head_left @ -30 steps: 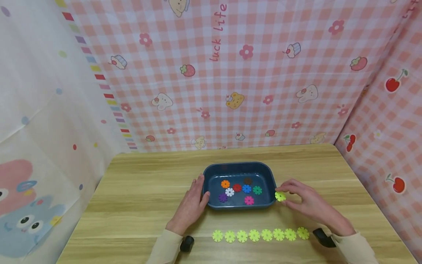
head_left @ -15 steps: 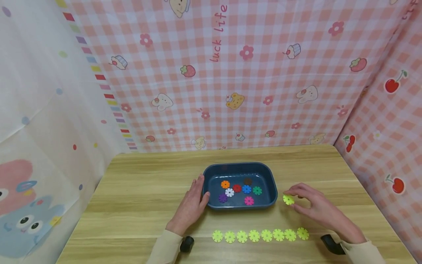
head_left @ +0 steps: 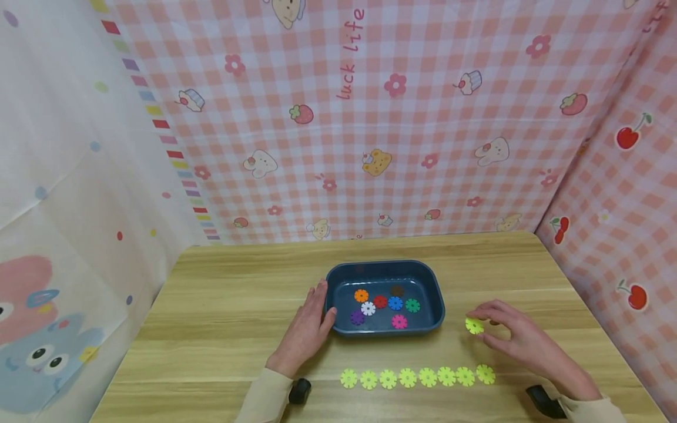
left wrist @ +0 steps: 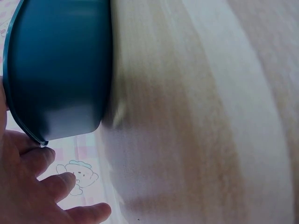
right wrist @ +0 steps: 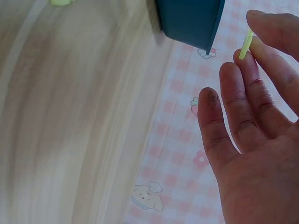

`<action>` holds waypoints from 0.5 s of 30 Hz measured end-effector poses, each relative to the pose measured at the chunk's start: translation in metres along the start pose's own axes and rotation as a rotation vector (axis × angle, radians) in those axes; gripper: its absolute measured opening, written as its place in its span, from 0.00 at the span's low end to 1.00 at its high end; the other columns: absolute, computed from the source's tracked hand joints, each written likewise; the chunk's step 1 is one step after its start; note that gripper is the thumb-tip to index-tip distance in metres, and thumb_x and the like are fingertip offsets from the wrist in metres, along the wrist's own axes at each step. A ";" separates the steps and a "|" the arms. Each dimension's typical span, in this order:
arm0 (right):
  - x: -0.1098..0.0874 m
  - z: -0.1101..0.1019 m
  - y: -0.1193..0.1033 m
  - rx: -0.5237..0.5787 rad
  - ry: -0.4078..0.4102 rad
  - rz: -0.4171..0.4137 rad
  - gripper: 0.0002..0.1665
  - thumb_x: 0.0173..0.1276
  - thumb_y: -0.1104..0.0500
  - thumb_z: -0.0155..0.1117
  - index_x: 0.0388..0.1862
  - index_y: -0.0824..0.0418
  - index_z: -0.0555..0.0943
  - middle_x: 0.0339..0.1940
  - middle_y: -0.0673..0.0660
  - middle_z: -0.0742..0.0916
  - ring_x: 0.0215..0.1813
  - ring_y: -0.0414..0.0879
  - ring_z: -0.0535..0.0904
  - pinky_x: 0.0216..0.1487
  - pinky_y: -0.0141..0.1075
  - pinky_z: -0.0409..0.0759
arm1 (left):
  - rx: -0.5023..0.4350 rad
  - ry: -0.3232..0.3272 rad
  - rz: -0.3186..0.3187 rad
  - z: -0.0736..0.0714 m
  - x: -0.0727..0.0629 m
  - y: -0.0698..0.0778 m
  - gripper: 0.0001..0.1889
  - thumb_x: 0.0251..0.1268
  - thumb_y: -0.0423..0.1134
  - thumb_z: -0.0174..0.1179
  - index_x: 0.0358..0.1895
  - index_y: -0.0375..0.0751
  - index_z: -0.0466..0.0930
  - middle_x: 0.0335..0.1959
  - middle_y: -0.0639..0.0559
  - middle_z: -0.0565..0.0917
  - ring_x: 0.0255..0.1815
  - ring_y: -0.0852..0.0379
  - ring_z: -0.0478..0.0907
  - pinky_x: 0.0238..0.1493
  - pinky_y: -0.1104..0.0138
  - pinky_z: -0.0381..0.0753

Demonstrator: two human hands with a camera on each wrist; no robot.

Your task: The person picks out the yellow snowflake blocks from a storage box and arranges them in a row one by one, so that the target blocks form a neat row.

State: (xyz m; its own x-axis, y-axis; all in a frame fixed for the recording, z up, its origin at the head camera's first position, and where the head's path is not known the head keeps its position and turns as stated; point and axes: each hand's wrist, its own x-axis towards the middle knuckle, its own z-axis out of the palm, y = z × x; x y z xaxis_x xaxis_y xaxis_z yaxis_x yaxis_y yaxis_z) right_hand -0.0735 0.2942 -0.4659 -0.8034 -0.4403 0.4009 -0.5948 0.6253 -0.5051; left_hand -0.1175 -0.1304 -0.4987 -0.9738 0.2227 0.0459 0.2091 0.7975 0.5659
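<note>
In the head view a dark blue rectangular tray [head_left: 338, 329] stands on the table. Inside lie several notched snowflake discs, among them a pink disc [head_left: 399, 321], a white disc [head_left: 368, 308] and a blue disc [head_left: 395, 303]. My left hand [head_left: 304, 339] rests along the tray's left side, fingers extended; the left wrist view has the fingertips at its rim. To the right of the tray, my right hand [head_left: 520, 336] pinches a yellow-green snowflake disc [head_left: 474, 326] between thumb and fingers. The right wrist view shows this disc [right wrist: 246, 44] edge-on, the other fingers spread.
Nearer the front, several yellow-green snowflake discs [head_left: 407, 378] form a straight row on the wooden table [head_left: 222, 305]. A pink checked cloth [head_left: 338, 135] hangs behind the table's back edge, with more cloth at both sides. A black band [head_left: 545, 401] sits on the right wrist.
My right hand has moved from the tray's right rim outward to the right and slightly nearer, carrying the yellow-green disc. The left hand, the tray and the row have stayed put.
</note>
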 end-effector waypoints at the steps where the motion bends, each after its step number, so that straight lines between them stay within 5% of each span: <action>1: -0.002 0.000 0.001 0.004 0.003 -0.002 0.25 0.55 0.73 0.78 0.51 0.56 0.88 0.50 0.47 0.85 0.49 0.36 0.80 0.46 0.25 0.81 | 0.001 0.001 0.003 0.000 0.000 0.000 0.36 0.84 0.49 0.49 0.84 0.37 0.49 0.84 0.42 0.54 0.83 0.40 0.51 0.76 0.39 0.57; 15: -0.023 0.001 0.017 -0.018 0.031 -0.002 0.25 0.51 0.74 0.80 0.49 0.61 0.88 0.48 0.52 0.86 0.50 0.32 0.79 0.43 0.25 0.81 | 0.010 0.002 0.001 -0.001 0.000 0.000 0.36 0.83 0.49 0.50 0.84 0.37 0.49 0.84 0.42 0.55 0.83 0.40 0.51 0.76 0.39 0.58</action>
State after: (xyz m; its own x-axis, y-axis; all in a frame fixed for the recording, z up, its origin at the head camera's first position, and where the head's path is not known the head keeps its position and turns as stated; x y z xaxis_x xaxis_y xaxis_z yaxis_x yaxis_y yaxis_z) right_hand -0.0653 0.3142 -0.4840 -0.8007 -0.4217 0.4256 -0.5957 0.6358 -0.4908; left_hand -0.1174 -0.1306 -0.4977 -0.9738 0.2223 0.0486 0.2111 0.8027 0.5578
